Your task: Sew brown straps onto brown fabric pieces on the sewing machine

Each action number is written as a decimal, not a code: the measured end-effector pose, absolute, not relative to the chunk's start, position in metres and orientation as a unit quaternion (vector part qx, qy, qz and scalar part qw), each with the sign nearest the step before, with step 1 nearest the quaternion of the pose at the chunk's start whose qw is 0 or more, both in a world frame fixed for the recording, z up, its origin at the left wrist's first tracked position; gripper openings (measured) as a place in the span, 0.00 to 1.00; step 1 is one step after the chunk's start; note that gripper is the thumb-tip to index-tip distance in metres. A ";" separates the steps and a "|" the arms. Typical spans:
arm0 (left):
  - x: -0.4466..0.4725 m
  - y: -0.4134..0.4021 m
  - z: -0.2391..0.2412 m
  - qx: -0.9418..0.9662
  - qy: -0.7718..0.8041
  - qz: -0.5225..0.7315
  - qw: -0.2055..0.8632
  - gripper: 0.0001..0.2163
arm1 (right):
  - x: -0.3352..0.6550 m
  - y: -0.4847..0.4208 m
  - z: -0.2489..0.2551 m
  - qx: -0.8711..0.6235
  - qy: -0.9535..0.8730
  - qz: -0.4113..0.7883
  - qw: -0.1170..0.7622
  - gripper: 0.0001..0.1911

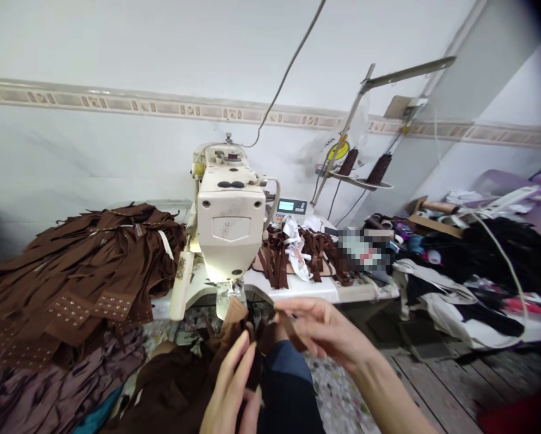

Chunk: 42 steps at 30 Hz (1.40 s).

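Observation:
My left hand [232, 389] is low in the middle, fingers closed on a piece of brown fabric [180, 386] that bunches over my lap. My right hand [318, 328] is just right of it, pinching a narrow brown strap [291, 330] between thumb and fingers. Both hands are right in front of the cream sewing machine [228, 226], below its needle foot [229, 295]. The strap's far end runs toward the fabric in my left hand.
A big pile of brown garment pieces [76, 277] with hook strips lies left of the machine. Brown and white straps [297, 253] lie to its right, with a small digital scale [291, 208], a thread stand with cones [365, 169], and clothes heaped on the floor [478, 271].

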<state>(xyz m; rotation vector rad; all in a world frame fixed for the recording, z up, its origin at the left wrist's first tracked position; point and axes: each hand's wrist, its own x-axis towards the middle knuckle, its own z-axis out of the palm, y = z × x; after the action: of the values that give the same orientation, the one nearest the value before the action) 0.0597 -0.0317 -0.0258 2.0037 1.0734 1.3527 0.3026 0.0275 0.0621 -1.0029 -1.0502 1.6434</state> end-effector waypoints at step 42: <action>0.029 0.050 0.016 0.818 0.336 0.453 -0.114 0.16 | 0.217 -0.030 0.006 -0.489 -0.572 0.590 0.293 0.21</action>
<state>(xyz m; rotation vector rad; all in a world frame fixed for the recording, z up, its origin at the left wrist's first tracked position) 0.0292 0.0498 0.0164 2.7740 1.1404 1.5368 0.2167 -0.0297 0.0060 -1.3020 -1.5251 1.5713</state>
